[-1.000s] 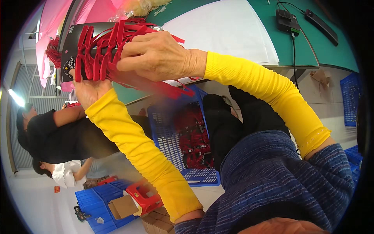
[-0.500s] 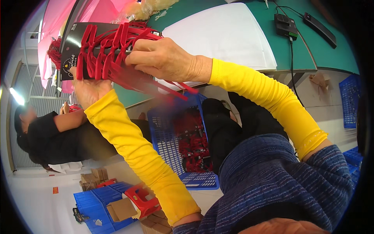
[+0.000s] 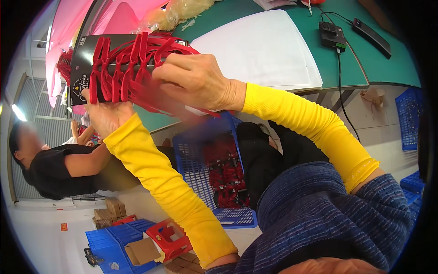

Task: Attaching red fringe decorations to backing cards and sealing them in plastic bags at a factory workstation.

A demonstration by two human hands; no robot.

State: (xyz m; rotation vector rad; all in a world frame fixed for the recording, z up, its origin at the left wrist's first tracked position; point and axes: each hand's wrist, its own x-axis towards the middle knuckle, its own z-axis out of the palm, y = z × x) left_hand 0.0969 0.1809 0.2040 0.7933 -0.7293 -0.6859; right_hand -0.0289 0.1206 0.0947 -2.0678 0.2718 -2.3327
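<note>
A black card carries a row of red ribbon bows with long loose tails. My left hand grips the card from below at its lower left edge, its fingers partly behind it. At the row's right end, my right hand is closed in a pinch on the red ribbon, its fingertips against the last bow. Ribbon tails hang below this hand, smeared by motion. Both forearms wear yellow sleeves.
Beyond my hands, white paper sheets lie on the green table near a black device with a cable. A blue basket of red-and-black pieces stands below. Someone in black sits at left; a red stool stands lower left.
The card and both hands have shifted slightly down in the picture. My right hand stays pinched at the right-end bow. The person at left has shifted.
</note>
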